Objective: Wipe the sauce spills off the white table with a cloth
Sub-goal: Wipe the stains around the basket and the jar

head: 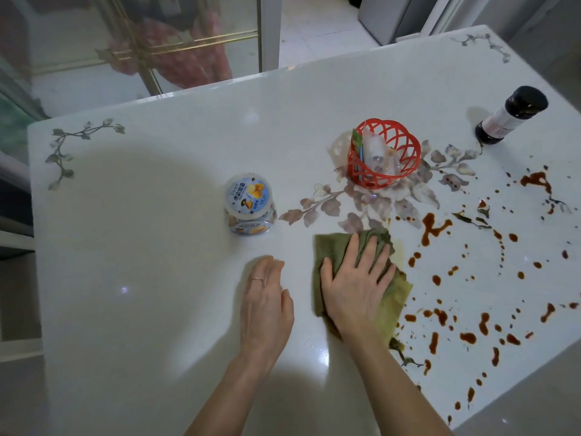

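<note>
A green cloth (397, 291) lies flat on the white table (151, 247) near its middle. My right hand (355, 284) presses down on the cloth with fingers spread. Brown sauce spills (434, 228) in many drops and streaks cover the table to the right of the cloth, reaching the right and near edges. My left hand (265, 306) rests palm down on the bare table just left of the cloth, holding nothing, a ring on one finger.
A red lattice basket (383, 152) with small items stands beyond the cloth. A round snack tub (250, 204) sits to the left of it. A dark bottle (511, 116) stands at the far right. Floral patterns decorate the tabletop.
</note>
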`<action>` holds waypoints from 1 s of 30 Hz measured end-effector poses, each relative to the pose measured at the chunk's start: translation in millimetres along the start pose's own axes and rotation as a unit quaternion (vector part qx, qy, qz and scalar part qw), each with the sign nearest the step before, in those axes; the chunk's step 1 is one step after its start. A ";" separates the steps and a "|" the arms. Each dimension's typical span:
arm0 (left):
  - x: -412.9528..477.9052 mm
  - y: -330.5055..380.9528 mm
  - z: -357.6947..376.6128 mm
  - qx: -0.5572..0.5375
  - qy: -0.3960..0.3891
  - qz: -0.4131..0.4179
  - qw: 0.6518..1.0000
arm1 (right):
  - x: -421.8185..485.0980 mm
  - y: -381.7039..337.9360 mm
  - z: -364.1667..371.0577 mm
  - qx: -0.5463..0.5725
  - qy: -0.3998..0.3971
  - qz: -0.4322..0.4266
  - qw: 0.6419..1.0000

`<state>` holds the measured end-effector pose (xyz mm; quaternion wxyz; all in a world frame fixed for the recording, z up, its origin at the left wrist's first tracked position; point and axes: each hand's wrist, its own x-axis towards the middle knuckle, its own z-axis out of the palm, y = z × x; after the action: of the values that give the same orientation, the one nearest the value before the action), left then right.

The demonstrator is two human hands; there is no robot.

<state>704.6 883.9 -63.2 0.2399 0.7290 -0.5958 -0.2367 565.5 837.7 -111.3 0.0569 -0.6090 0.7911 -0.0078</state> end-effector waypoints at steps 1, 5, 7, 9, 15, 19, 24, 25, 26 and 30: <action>2.1 0.1 -0.4 0.002 0.000 0.005 1.000 | 9.4 -0.9 -1.0 -0.002 -0.002 0.003 1.000; 3.5 -6.5 -1.8 -0.007 0.005 0.007 1.000 | 55.2 -7.6 -2.6 -0.007 -0.022 0.052 0.998; -1.4 -11.0 -3.7 -0.011 0.012 0.002 1.000 | 45.1 -8.0 0.0 -0.003 0.003 0.051 0.999; -6.5 -15.4 -4.9 -0.014 0.016 -0.006 1.000 | 8.0 -10.9 0.3 -0.001 0.024 0.016 1.000; -10.6 -18.2 -8.0 -0.025 0.029 -0.024 0.999 | -25.3 -24.9 4.3 0.002 0.012 -0.106 0.994; -14.3 -25.8 -15.6 -0.027 0.055 -0.048 0.997 | -17.4 -55.1 3.1 0.029 0.016 -0.147 0.989; -18.3 -31.4 -23.8 -0.041 0.084 -0.071 0.993 | -45.2 -66.1 5.3 0.041 0.007 -0.228 0.973; -19.2 -33.5 -25.8 -0.038 0.090 -0.071 0.993 | -44.2 -70.8 5.6 0.047 0.012 -0.210 0.977; -19.4 -34.8 -27.2 -0.038 0.096 -0.072 0.992 | -43.8 -76.4 5.3 0.049 0.014 -0.198 0.979; -22.9 -40.0 -32.8 -0.043 0.113 -0.089 0.989 | -51.2 -98.3 5.8 0.064 0.007 -0.211 0.975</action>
<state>751.4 915.6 -61.8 0.3151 0.7900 -0.4868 -0.1990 673.6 862.1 -104.9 0.0870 -0.7575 0.6427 -0.0749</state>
